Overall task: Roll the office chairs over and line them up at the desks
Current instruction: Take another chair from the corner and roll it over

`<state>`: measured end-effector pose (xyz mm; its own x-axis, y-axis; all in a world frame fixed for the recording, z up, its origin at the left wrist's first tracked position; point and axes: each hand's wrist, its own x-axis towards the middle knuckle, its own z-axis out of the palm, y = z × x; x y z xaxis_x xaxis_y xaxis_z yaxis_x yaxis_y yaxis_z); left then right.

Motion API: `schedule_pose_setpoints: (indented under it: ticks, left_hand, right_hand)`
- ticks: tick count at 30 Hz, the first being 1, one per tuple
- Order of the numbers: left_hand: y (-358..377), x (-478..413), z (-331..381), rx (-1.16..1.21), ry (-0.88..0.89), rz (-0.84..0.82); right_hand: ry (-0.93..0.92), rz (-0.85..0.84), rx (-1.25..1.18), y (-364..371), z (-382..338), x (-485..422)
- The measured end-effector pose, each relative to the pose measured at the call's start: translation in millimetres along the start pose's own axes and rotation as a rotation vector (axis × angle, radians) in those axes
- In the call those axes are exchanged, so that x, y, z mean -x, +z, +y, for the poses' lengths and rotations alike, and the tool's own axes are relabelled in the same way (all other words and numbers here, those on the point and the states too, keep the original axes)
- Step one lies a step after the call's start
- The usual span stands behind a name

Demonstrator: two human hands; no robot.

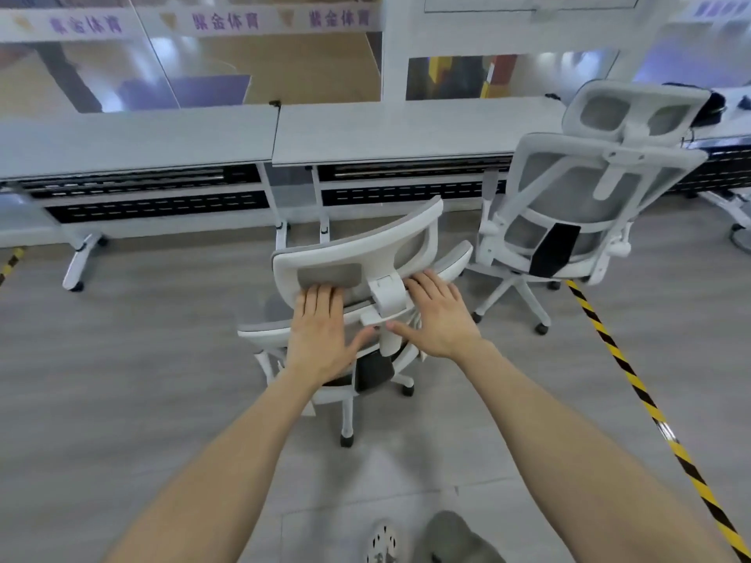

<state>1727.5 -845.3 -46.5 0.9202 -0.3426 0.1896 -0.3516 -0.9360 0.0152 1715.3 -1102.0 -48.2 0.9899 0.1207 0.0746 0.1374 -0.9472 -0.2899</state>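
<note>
A white office chair with grey mesh [357,253] stands in front of me on the grey floor, its back towards me and its headrest tilted. My left hand [325,331] lies flat on the left side of the chair's back, fingers straight. On the right side of the back rests my right hand [439,314], also with straight fingers. A second white mesh chair [569,205] stands to the right, tucked against the right desk [386,132]. The left desk [134,140] has no chair at it.
Yellow-black floor tape [634,384] runs diagonally at the right, another strip [10,264] at the far left. The desks have white wheeled legs [77,270]. Glass partitions [195,58] stand behind the desks. My shoe [382,542] shows at the bottom.
</note>
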Motion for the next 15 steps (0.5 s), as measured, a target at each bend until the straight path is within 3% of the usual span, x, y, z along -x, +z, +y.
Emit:
schedule_pose_setpoints:
  ticks: [8, 15]
  left_hand:
    - [29, -158, 19, -0.065, -0.005, -0.019]
    - [35, -278, 53, -0.097, -0.045, -0.064]
  right_hand:
    - [0.047, 0.043, -0.064, -5, 85, -138]
    - [0.046, -0.041, -0.013, -29, 160, -235]
